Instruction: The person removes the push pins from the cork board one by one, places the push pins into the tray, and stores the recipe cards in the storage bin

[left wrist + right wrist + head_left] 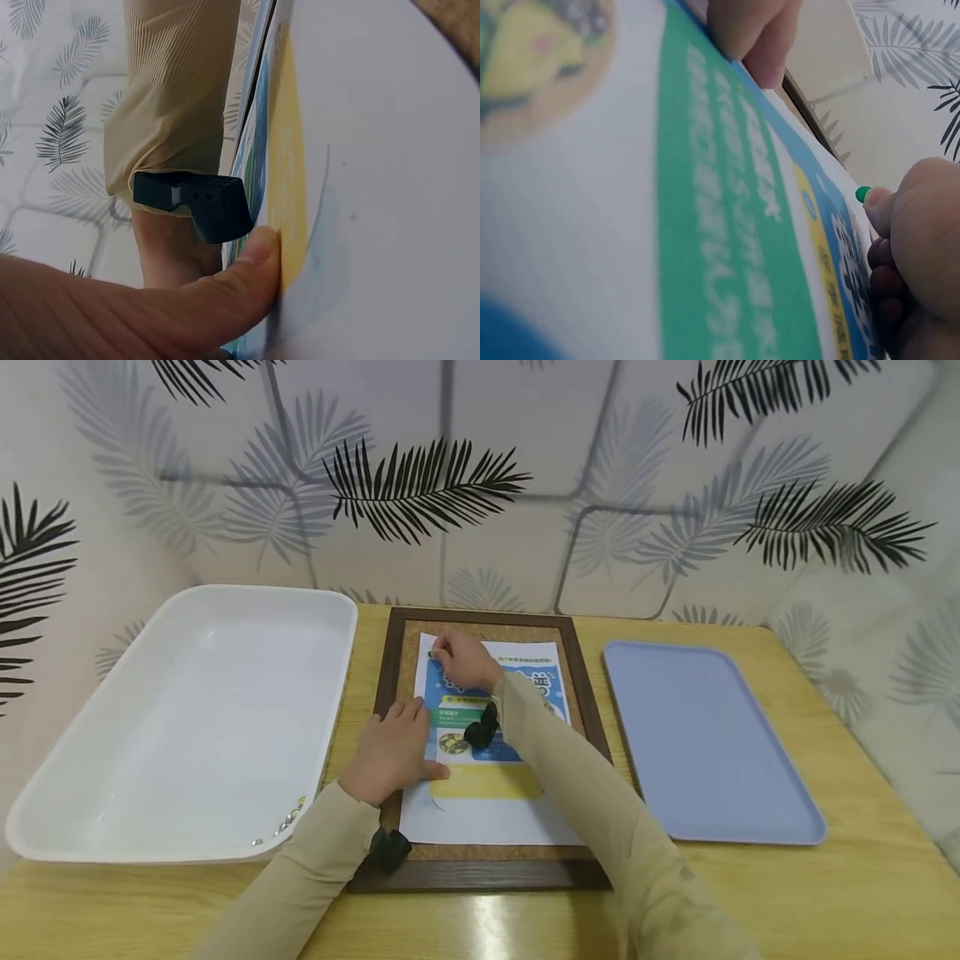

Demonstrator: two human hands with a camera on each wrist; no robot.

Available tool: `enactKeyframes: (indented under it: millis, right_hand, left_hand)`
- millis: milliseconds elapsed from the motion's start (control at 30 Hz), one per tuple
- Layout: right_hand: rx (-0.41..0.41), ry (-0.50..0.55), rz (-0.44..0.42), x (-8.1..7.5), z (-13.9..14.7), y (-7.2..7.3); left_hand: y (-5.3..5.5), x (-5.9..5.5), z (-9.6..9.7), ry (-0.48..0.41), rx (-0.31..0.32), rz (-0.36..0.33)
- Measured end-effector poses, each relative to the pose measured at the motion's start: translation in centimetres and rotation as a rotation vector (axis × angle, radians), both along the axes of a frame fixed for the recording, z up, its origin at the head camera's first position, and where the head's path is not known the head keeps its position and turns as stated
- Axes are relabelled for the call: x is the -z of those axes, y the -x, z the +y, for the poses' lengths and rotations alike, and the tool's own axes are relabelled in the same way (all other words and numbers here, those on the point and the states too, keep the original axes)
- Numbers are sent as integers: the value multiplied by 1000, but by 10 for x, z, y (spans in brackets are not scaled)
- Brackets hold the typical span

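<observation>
A printed poster (495, 817) in blue, green and yellow lies on a cork board (517, 632) with a dark brown frame. At the poster's top left corner my right hand (468, 662) pinches a small green push pin (863, 194) between thumb and finger. How deep the pin's point sits is hidden. Lower down, my left hand (393, 743) rests flat across the left edge of the poster and board, fingers spread. Its thumb (255, 255) presses on the paper near the yellow band.
On the left stands a large white tray (217, 710) with several small shiny pieces (292, 814) in its near right corner. A flat light-blue tray (712, 743) lies to the right. The wooden table (750, 893) meets a leaf-patterned cloth (495, 552) behind.
</observation>
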State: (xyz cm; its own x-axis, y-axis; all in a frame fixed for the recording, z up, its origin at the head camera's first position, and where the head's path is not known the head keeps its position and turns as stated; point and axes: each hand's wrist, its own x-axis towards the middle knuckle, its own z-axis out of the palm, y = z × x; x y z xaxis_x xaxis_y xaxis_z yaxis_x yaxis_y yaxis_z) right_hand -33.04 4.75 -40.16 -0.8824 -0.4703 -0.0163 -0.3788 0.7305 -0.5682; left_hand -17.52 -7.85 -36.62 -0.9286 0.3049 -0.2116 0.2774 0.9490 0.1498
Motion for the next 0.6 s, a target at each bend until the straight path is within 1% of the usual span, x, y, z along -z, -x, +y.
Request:
enactKeyframes:
  millis: [100, 300, 400, 600]
  right_hand:
    - [-27, 3, 1, -1, 4, -4]
    - [-40, -10, -64, -7, 19, -12]
    - [-40, -7, -66, -9, 27, -13]
    - [-51, -7, -36, -11, 44, -14]
  left_hand:
    - [-2, 1, 1, -2, -11, 3]
    - [-1, 4, 6, -35, -5, 4]
    - [0, 6, 5, -41, -12, 17]
    - [0, 4, 0, -41, -20, 22]
